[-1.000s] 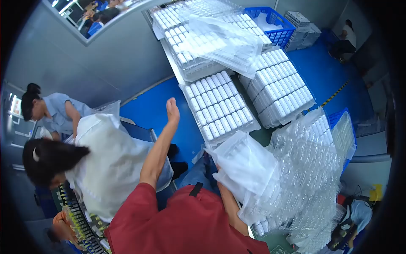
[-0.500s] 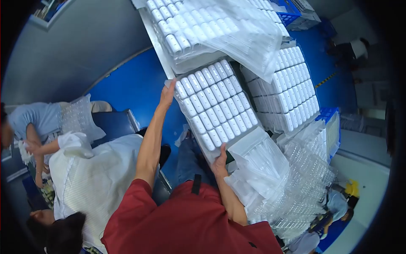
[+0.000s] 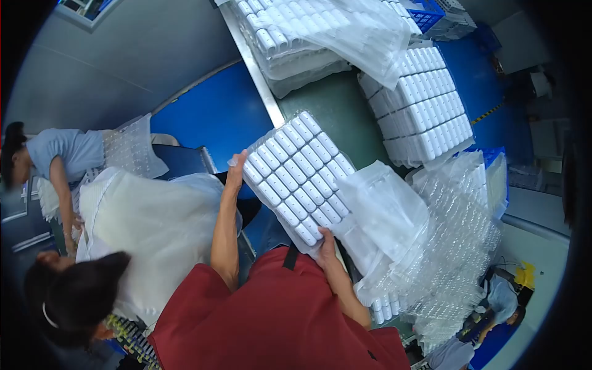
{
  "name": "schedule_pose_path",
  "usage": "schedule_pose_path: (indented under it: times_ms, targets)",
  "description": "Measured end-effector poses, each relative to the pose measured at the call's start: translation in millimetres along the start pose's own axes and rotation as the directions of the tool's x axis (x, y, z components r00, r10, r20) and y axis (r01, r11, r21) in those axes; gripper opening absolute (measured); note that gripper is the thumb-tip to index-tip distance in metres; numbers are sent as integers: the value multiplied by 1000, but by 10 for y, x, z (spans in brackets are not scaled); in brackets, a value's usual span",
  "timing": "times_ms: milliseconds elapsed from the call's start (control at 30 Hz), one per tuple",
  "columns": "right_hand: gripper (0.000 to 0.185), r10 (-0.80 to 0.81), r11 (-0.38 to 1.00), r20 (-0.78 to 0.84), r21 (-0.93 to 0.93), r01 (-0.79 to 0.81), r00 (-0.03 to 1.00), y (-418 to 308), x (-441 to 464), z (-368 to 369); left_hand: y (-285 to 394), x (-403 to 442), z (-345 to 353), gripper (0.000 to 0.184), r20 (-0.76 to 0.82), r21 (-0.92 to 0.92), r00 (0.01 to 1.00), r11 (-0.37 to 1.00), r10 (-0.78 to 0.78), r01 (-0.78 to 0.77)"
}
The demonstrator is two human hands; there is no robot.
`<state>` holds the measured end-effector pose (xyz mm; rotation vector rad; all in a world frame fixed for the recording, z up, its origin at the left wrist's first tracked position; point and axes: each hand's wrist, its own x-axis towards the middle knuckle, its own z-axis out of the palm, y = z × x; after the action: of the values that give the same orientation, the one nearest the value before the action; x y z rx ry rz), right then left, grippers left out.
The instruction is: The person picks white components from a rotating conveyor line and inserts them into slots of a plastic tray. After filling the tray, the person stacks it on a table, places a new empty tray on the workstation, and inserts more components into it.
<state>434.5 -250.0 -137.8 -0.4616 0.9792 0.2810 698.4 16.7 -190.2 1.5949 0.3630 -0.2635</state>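
Observation:
Between my two hands is a clear plastic tray (image 3: 298, 176) filled with rows of white rounded pieces, held at a slant in front of my body. My left hand (image 3: 236, 169) grips its left edge, fingers partly hidden beneath. At the near edge, my right hand (image 3: 326, 245) has its thumb on the rim by the last white pieces. Thin translucent sheets (image 3: 388, 213) lie just to the right of the tray and touch its edge.
A tall stack of filled trays (image 3: 425, 105) stands on the green table (image 3: 327, 111). Another stack (image 3: 296, 49), partly under plastic, is at the far end. Clear empty trays (image 3: 453, 246) are heaped at right. Two people (image 3: 148, 234) (image 3: 68, 154) work at left; blue crate (image 3: 427, 15) behind.
Both hands have taken hold of the tray and drawn it off its place on the table toward my body, baring green tabletop. The view has shifted too.

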Motion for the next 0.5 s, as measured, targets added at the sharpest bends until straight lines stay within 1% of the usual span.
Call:
schedule_pose_path:
  times_ms: [33, 100, 133, 167, 233, 267, 300, 333, 367, 433, 500]
  targets:
    - [67, 24, 1000, 38, -7, -23, 999, -4, -84, -13, 119, -120, -118, 52, 118, 37, 992, 998, -54, 50]
    - [67, -7, 999, -11, -31, 7, 1000, 39, -232, -26, 285, -371, -301, 62, 337, 124, 924, 981, -182, 148]
    - [68, -40, 999, -34, -31, 39, 999, 86, -271, -52, 255, -503, -329, 69, 264, 126, 927, 962, -268, 242]
    - [70, -59, 998, -55, -13, 58, 997, 118, -239, -61, 224, -608, -384, 69, 228, 100, 942, 968, -248, 230]
    - [72, -134, 991, -4, 1, 134, 991, 207, -242, -180, 476, -1066, -327, 69, 153, 44, 965, 977, -212, 208]
    - [72, -148, 989, 24, -1, 148, 989, 243, -217, -265, 476, -1238, -351, 68, 128, -1, 976, 984, -177, 179]
    - [73, -164, 986, 50, -4, 164, 985, 275, -180, -386, 433, -1416, -423, 68, 100, -22, 976, 980, -192, 196]
    - [68, -182, 982, 68, -40, 185, 981, 300, -171, -492, 320, -1591, -522, 68, 72, -49, 976, 976, -208, 211]
    - [67, -162, 986, 90, -13, 164, 983, 297, -160, -600, 191, -1792, -608, 68, 44, -79, 974, 971, -224, 227]
    - [65, -168, 982, 107, -69, 176, 980, 238, -206, -686, -267, -2130, -775, 67, -24, -76, 985, 983, -171, 169]
    - [64, -147, 976, 151, -137, 168, 978, 201, -282, -799, -427, -2531, -866, 67, -79, -97, 991, 990, -111, 103]
